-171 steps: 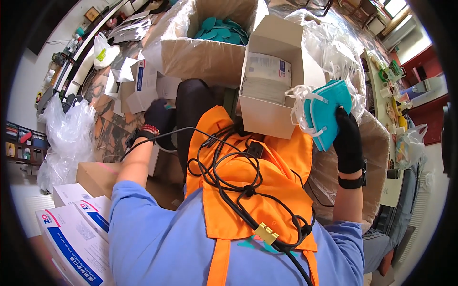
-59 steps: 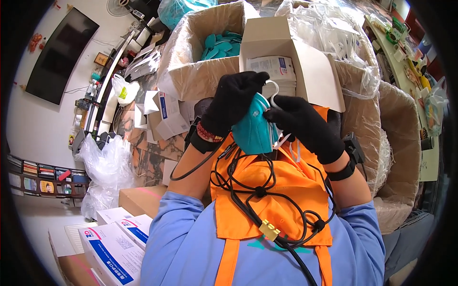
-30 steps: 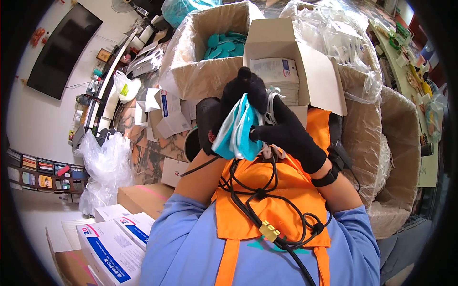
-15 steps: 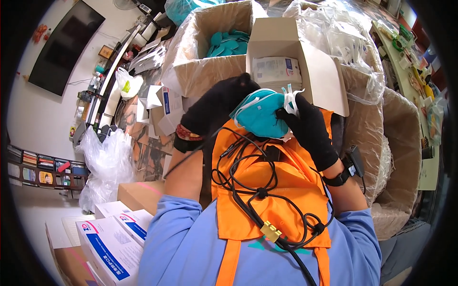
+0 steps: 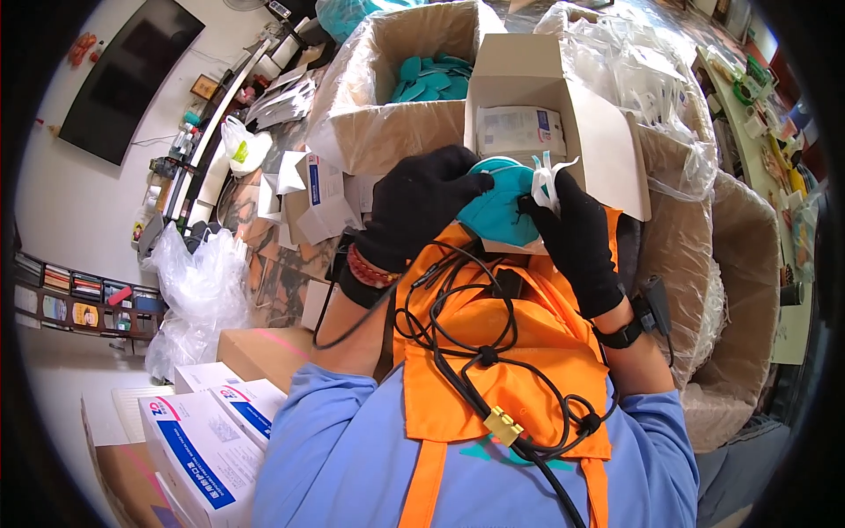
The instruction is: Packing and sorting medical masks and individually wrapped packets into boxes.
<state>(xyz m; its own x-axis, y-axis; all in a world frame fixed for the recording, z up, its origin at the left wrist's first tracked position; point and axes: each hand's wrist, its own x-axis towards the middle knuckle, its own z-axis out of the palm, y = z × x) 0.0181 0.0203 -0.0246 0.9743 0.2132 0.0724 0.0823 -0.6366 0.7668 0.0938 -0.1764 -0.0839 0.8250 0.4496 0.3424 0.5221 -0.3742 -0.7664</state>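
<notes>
Between my black-gloved hands is a teal cup-shaped face mask [image 5: 502,209], with white straps bunched at its right side. My left hand [image 5: 422,198] is closed on the mask's upper left rim, thumb and fingers pinching it. On the other side my right hand [image 5: 572,233] grips the mask and its straps [image 5: 547,183]. Just beyond them stands an open white carton [image 5: 518,75], its flaps spread. White packets [image 5: 519,132] fill the part of it that shows.
Behind on the left, a lined box [image 5: 352,132] holds several teal masks [image 5: 431,79]. More lined boxes [image 5: 739,282] stand to the right, one with clear bags [image 5: 634,75]. Closed white cartons [image 5: 198,449] are stacked at lower left. A black cable [image 5: 466,378] hangs over my orange apron [image 5: 546,352].
My left hand has come in from the mask's far left and now pinches its rim. The mask has turned and looks flatter. My right hand still holds the strap side.
</notes>
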